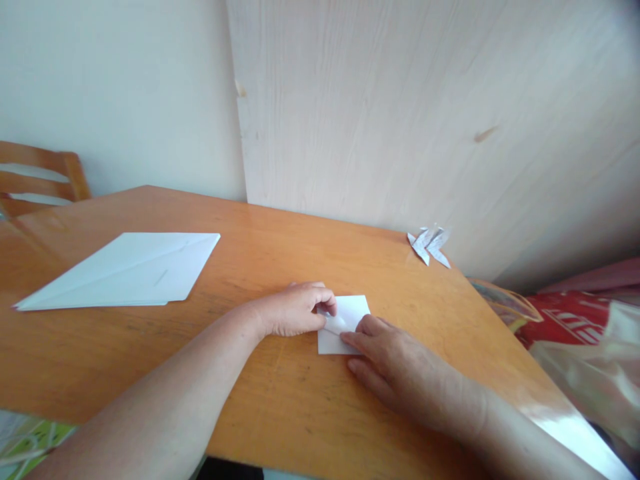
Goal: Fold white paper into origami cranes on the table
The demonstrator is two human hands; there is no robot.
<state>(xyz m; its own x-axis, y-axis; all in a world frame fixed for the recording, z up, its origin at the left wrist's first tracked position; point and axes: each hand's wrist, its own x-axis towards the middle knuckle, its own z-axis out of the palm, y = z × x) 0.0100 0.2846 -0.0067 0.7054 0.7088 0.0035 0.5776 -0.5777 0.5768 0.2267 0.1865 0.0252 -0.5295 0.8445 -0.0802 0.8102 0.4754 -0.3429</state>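
A small square of white paper (351,305) with a fold across it lies on the wooden table (280,393) in front of me. At its left edge, my left hand (300,309) is closed, with thumb and curled fingers pinching the paper near the fold. My right hand (400,367) comes in from the lower right, its bent fingers pressing and holding the paper's right side along the fold. Its thumb rests low, by the paper's bottom right corner. Part of the paper's right edge is hidden under these fingers.
A large folded stack of white paper (135,270) lies on the left. Small folded paper pieces (429,247) sit at the far right edge, by a pale wooden panel (400,107). Red and white bags (575,327) are beyond the right edge; a wooden chair (45,177) stands far left.
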